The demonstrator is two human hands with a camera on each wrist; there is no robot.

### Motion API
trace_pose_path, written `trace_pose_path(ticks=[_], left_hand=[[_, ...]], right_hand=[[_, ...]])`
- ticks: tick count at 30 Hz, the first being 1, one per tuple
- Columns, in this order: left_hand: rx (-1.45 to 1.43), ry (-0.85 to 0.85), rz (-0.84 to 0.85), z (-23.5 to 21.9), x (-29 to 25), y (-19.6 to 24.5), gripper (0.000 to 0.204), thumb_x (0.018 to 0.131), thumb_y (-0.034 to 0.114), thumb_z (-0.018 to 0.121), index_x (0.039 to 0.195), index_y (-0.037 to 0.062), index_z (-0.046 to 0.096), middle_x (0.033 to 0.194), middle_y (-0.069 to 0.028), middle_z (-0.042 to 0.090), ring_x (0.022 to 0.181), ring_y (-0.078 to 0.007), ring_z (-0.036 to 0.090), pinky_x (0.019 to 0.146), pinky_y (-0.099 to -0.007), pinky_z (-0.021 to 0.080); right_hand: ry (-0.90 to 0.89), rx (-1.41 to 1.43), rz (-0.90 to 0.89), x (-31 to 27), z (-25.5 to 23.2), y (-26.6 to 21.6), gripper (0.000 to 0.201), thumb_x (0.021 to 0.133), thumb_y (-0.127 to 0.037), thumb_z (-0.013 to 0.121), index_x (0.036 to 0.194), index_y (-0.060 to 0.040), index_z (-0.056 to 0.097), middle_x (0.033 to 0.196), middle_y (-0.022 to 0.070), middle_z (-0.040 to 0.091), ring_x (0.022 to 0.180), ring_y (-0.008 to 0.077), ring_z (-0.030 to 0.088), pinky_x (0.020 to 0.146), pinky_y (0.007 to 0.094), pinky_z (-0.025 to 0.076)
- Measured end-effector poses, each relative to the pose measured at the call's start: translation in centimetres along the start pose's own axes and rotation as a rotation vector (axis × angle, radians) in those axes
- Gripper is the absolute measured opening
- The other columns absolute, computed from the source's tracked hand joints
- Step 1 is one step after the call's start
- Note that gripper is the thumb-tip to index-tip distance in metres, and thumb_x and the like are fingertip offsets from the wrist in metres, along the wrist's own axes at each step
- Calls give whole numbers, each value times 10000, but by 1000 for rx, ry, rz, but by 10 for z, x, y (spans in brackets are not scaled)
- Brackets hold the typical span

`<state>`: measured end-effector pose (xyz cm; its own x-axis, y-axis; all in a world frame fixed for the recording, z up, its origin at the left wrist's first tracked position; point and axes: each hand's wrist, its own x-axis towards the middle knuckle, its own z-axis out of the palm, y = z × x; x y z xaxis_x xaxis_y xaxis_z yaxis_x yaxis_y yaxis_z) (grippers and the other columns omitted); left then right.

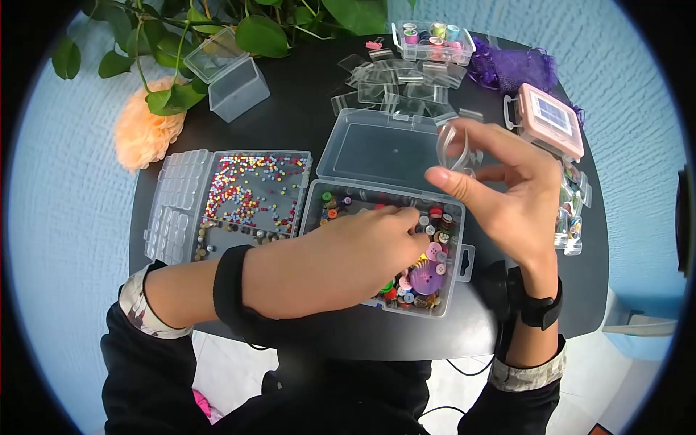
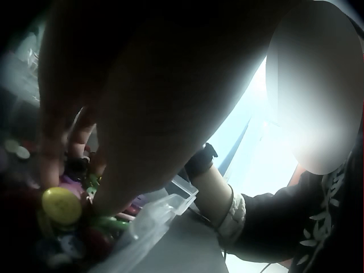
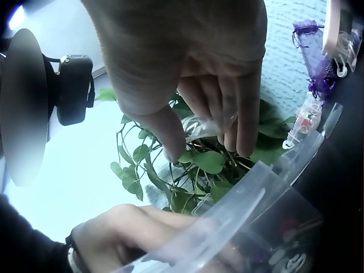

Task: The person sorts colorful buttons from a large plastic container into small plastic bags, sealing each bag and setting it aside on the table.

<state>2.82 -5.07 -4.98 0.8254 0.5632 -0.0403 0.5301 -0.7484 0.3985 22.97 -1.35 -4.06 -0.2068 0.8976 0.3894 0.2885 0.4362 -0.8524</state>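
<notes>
My left hand [image 1: 377, 243] reaches down into a clear plastic box [image 1: 313, 206] of mixed buttons, its fingers bent among them. In the left wrist view a yellow button [image 2: 61, 206] lies right at the fingertips; I cannot tell whether they pinch it. A large purple button [image 1: 426, 278] lies beside the hand. Over the box's right back corner, my right hand [image 1: 518, 192] holds a small clear plastic bag [image 1: 453, 148] between thumb and fingers. That bag [image 3: 199, 128] also shows in the right wrist view. The box's lid [image 1: 384, 148] is folded back, away from me.
Left of the buttons stands an open bead case [image 1: 261, 185]. Several clear plastic bags [image 1: 395, 83] lie behind the lid. Around them are a thread box [image 1: 433, 51], purple mesh [image 1: 515, 69], a pink case [image 1: 547, 119], an empty clear box [image 1: 238, 90], a peach puff [image 1: 148, 130] and a leafy plant [image 1: 264, 36].
</notes>
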Motion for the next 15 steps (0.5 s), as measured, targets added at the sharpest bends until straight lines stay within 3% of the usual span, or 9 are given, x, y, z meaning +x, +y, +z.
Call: trace_pose_path(ticks=[2, 5, 7, 8, 11, 13, 14, 15], left_hand=[[-19, -61, -4, 0, -4, -2, 244, 808, 57, 661, 1030, -24, 599, 1021, -125, 566, 985, -283, 594, 777, -389, 530], [-84, 64, 33, -1, -7, -3, 125, 809, 31, 650, 909, -32, 613, 944, -126, 597, 886, -297, 623, 763, -398, 523], [-247, -80, -157, -11, -2, -4, 69, 797, 26, 660, 824, -36, 648, 830, -120, 640, 770, -317, 636, 732, -388, 527], [-242, -80, -158, -15, -3, -7, 69, 797, 26, 660, 824, -36, 648, 830, -120, 640, 770, -317, 636, 732, -388, 527], [-245, 32, -117, -34, -7, -7, 83, 796, 48, 711, 822, -30, 701, 783, -111, 677, 702, -256, 666, 648, -340, 534], [-521, 48, -578, -61, -8, 8, 116, 794, 68, 768, 862, -22, 741, 787, -106, 702, 669, -170, 684, 581, -271, 521], [-608, 92, -638, -65, -12, 6, 137, 791, 56, 791, 891, -27, 750, 829, -98, 718, 686, -108, 683, 585, -226, 522], [-604, 99, -640, -71, -14, 8, 137, 791, 56, 791, 891, -27, 750, 829, -98, 718, 686, -108, 683, 585, -226, 522]], right_hand=[[7, 38, -26, -1, 3, 0, 439, 708, -98, 868, 1083, 53, 696, 900, 104, 685, 812, 134, 652, 634, 249, 587], [-17, 67, -42, -2, 4, 0, 439, 698, -91, 872, 1077, 47, 699, 890, 106, 685, 802, 135, 654, 626, 250, 581], [-25, 66, -54, -2, 3, -2, 442, 690, -84, 873, 1075, 47, 699, 892, 110, 688, 793, 138, 655, 633, 254, 579], [-32, 65, -61, -2, 3, -2, 445, 682, -77, 875, 1073, 47, 699, 894, 115, 691, 784, 142, 656, 641, 258, 576], [-81, 27, -152, -2, 3, -1, 444, 667, -58, 869, 1061, 51, 697, 892, 132, 696, 758, 162, 657, 644, 265, 561], [-99, 34, -193, -4, 5, -1, 442, 646, -34, 859, 1046, 58, 694, 891, 150, 699, 730, 190, 657, 639, 272, 540], [-128, 27, -176, -6, 6, -3, 440, 639, -25, 854, 1040, 60, 693, 888, 155, 697, 719, 202, 656, 639, 276, 536], [-157, 20, -158, -8, 8, -6, 438, 633, -16, 849, 1034, 62, 691, 886, 161, 695, 707, 215, 654, 638, 279, 531]])
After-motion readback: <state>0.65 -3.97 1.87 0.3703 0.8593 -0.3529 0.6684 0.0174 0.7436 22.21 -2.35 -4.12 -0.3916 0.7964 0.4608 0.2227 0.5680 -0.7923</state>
